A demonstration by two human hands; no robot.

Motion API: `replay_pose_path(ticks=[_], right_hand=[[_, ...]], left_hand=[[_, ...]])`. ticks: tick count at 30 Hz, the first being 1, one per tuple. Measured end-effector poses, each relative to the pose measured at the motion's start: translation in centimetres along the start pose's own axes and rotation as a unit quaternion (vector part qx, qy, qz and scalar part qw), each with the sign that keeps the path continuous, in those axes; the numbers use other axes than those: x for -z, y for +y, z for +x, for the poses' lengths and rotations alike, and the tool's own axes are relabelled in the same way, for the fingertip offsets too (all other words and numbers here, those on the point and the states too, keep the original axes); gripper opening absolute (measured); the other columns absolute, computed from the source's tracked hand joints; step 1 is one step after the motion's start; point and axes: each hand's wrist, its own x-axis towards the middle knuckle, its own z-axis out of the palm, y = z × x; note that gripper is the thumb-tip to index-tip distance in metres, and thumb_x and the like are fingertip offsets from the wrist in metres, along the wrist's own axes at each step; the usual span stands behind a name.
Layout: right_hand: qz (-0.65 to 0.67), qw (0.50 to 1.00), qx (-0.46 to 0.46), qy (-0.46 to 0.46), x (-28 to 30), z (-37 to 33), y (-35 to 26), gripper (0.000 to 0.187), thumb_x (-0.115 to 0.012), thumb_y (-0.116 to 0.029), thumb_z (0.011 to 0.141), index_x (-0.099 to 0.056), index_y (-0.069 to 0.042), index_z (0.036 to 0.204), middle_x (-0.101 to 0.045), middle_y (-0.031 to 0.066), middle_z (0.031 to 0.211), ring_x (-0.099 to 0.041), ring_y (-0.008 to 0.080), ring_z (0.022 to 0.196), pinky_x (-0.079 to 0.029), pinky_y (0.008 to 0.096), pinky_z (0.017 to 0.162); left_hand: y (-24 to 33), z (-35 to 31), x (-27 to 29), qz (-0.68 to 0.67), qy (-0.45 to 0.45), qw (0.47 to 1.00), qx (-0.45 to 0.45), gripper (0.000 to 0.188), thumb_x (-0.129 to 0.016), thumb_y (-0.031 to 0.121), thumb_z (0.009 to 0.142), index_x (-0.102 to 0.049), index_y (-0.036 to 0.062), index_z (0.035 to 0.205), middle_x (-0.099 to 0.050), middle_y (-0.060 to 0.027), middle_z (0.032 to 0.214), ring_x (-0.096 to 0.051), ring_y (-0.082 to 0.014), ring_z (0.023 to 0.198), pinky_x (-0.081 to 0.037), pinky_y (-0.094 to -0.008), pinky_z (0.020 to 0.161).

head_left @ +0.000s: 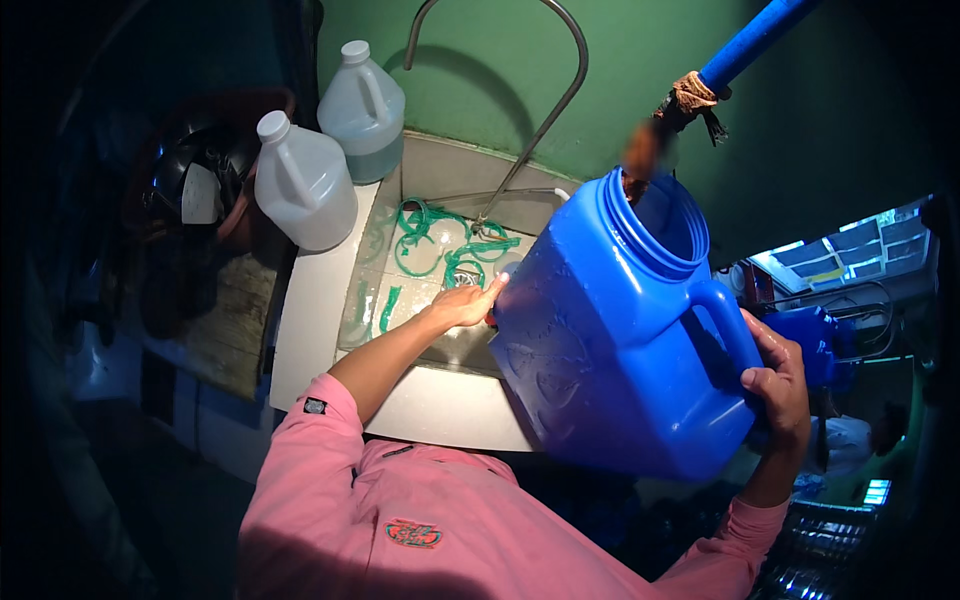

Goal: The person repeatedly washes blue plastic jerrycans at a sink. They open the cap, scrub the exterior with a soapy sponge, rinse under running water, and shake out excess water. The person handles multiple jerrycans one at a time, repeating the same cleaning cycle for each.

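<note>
A large blue plastic jug [600, 340], wide-mouthed and uncapped, leans between my hands over the front right of a sink [430, 352]. My right hand [780, 375] grips it at the handle's lower end, thumb toward me. My left hand [467, 303] is against the jug's left side, its fingers partly hidden there. A small red part shows beside that hand, too little of it to name. Above the open mouth, a blue pipe [755, 42] ends in tied brown cloth [692, 93]. A blurred brown strip hangs from it into the mouth.
Green strap-like pieces [418, 240] lie in the sink under a curved metal faucet [560, 105]. Two translucent jugs with white caps, one nearer [305, 190] and one farther [362, 110], stand on the left ledge. Dark utensils fill a reddish tub [240, 215]. A person [845, 440] is at far right.
</note>
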Motion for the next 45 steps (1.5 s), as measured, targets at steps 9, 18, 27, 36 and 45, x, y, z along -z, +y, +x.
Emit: replay_pose_path(ticks=[9,18,27,36,45], right_hand=[[-0.008,1.0,-0.006,0.01,-0.7,-1.2,-0.5,0.077,-0.066,-0.025,0.07,-0.055,0.008,0.139,-0.065,0.0153,0.127,-0.061,0.0199,0.114,-0.043,0.0302,0.104],[-0.003,0.996,-0.014,-0.084,2.0,-0.8,0.9,0.074,-0.065,-0.048,0.091,-0.053,0.004,0.143,-0.06,0.0172,0.137,-0.057,0.0241,0.124,-0.041,0.0365,0.109],[0.579,0.779,-0.034,0.237,-8.6,-8.0,29.6,0.063,-0.037,-0.052,0.106,-0.043,-0.005,0.148,-0.051,0.0141,0.144,-0.05,0.0273,0.132,-0.041,0.0442,0.11],[0.636,0.737,-0.089,0.212,-21.9,-10.2,35.7,0.046,-0.05,-0.042,0.105,-0.055,-0.007,0.134,-0.063,0.0098,0.122,-0.062,0.022,0.108,-0.054,0.0402,0.089],[0.614,0.743,-0.084,0.255,-21.5,-13.3,29.6,0.061,-0.044,-0.054,0.103,-0.051,-0.007,0.141,-0.058,0.0135,0.135,-0.056,0.0318,0.123,-0.047,0.0517,0.104]], left_hand=[[1.1,0.2,0.8,0.029,-0.011,0.999,0.018,0.096,0.0,0.071,0.098,-0.074,0.0087,0.106,-0.07,-0.0183,0.11,-0.061,-0.0355,0.117,-0.043,-0.0468,0.105],[19.6,-4.5,15.6,-0.445,-0.095,0.823,-0.341,0.05,-0.053,0.052,0.102,-0.065,0.0081,0.123,-0.068,-0.0026,0.114,-0.06,-0.0122,0.108,-0.046,-0.0329,0.102],[17.5,-4.1,16.7,-0.368,0.011,0.864,-0.345,0.049,-0.057,0.014,0.086,-0.058,-0.0011,0.132,-0.067,-0.006,0.105,-0.063,-0.0083,0.082,-0.052,-0.0229,0.078],[17.3,-4.4,16.2,-0.409,-0.014,0.834,-0.37,0.062,-0.051,0.011,0.08,-0.052,0.0001,0.142,-0.064,-0.0116,0.131,-0.066,-0.0145,0.105,-0.052,-0.0276,0.096],[15.4,-3.0,15.4,-0.433,0.011,0.799,-0.417,0.061,-0.048,0.009,0.076,-0.058,-0.0059,0.135,-0.062,-0.0142,0.135,-0.058,-0.0206,0.122,-0.044,-0.0295,0.107]])
